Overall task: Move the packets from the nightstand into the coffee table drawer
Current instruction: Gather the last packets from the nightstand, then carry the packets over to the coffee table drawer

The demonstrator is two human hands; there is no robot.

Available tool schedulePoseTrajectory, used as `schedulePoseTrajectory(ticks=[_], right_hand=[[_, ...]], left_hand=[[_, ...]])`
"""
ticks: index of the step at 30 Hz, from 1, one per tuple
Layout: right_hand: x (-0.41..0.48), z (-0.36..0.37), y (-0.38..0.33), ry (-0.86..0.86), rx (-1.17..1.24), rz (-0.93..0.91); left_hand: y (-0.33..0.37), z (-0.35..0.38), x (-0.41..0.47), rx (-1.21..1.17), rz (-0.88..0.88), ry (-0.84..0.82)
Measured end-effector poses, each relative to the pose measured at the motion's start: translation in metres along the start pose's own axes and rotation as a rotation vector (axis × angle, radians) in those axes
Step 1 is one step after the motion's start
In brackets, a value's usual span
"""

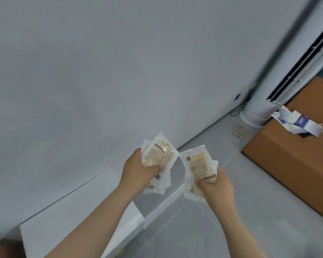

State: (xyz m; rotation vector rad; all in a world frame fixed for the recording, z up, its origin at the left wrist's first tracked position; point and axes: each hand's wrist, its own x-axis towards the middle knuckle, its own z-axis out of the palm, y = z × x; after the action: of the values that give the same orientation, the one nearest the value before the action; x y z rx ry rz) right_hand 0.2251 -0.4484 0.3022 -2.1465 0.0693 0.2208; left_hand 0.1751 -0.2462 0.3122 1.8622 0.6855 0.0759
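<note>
The left hand has its grip clamped round a bundle of clear plastic packets with beige contents, and the right hand clamps a second such bundle, both held in the air before a pale grey wall, above a white flat-topped cabinet. I judge this the carrying step: no coffee table drawer is in view, so next comes turning to find it, keeping both bundles from slipping.

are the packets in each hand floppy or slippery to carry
Probably light: the left hand and right hand each grip several packets. Likely slippery: they look glossy and fan out unevenly. Their thin edges look floppy.
</note>
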Motion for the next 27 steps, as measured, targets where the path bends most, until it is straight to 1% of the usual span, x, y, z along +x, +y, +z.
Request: schedulePoseTrajectory(ticks=[6,12,20,22,27], right_hand=[[0.007,-0.174,0.058,0.189,0.061,0.038],[0.017,-0.307,0.117,0.347,0.063,0.108],[0.046,-0.414,0.168,0.533,0.124,0.208],[0.061,-0.436,0.180,0.593,0.123,0.221],[0.101,-0.478,0.195,0.722,0.119,0.254]], left_hand=[[0.092,0.154,-0.044,0.016,0.116,-0.169],[0.173,0.280,-0.082,0.091,0.264,-0.319],[0.246,0.412,-0.072,0.133,0.360,-0.506],[0.264,0.447,-0.059,0.157,0.407,-0.567],[0.315,0.516,-0.025,0.179,0.486,-0.662]])
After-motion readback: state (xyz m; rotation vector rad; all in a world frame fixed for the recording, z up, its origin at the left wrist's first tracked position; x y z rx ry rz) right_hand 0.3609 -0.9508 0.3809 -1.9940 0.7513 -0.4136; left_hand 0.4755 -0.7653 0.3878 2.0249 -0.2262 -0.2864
